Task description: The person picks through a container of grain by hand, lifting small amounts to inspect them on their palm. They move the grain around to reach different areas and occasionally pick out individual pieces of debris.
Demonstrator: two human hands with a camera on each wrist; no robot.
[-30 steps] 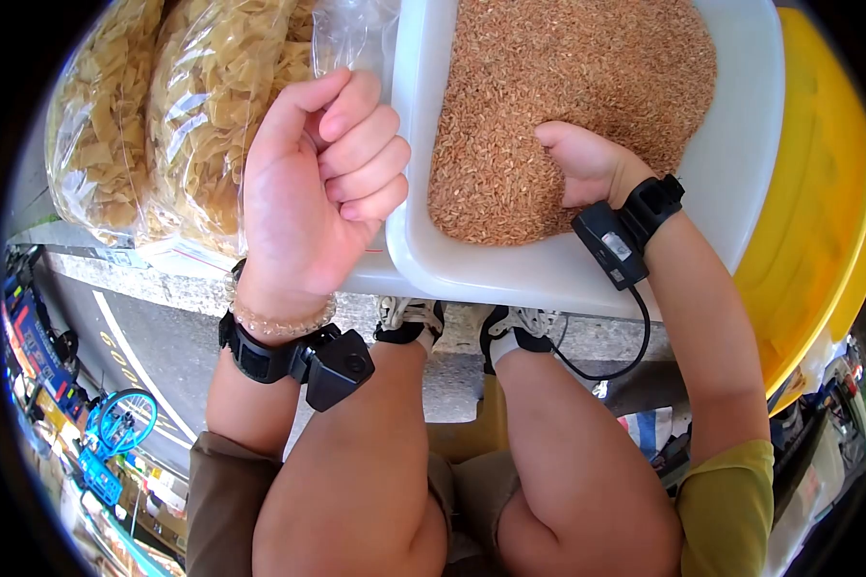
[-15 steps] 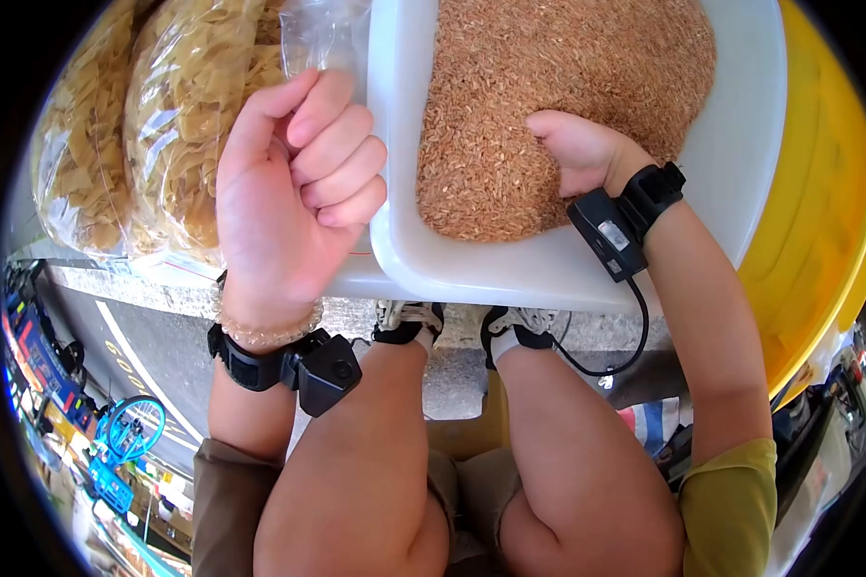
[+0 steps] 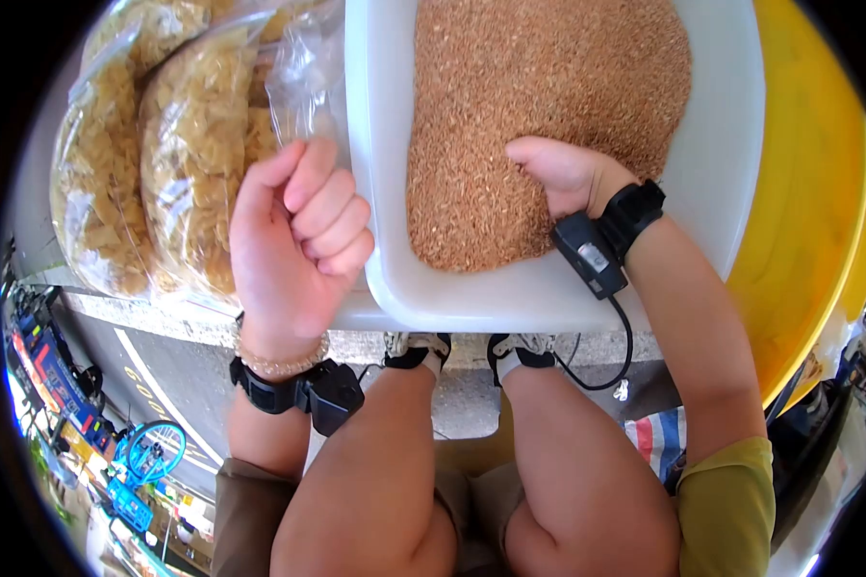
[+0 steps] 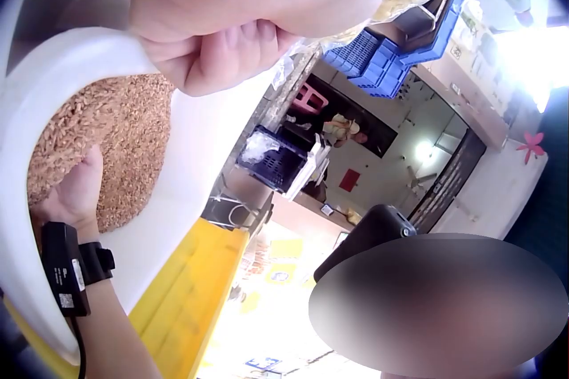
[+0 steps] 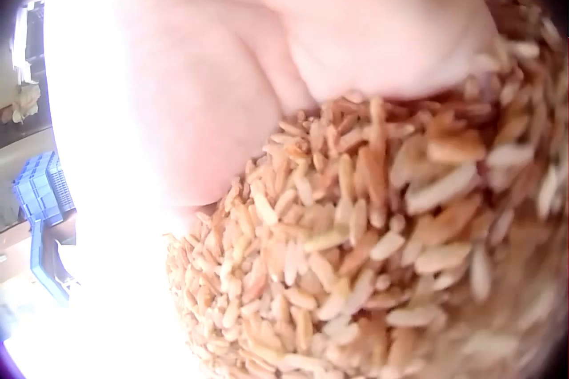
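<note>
In the head view a white plastic tub holds a heap of reddish-brown rice. My right hand reaches into the rice, thumb on the surface and the other fingers buried from sight. Close up in the right wrist view, loose rice grains lie against the palm. How those buried fingers stand, I cannot tell. My left hand hovers left of the tub, palm up, its fingers curled in with nothing showing in them. The left wrist view has the curled left hand over the tub's edge.
Clear bags of flat, pale yellow dried pieces stand left of the tub, beside a crumpled clear plastic bag. A large yellow container is at the right. Blue crates appear in the background.
The head view has shifted, so the tub and bags sit lower in it, with the tub further left. The left hand stays curled beside the tub; the right hand stays in the rice.
</note>
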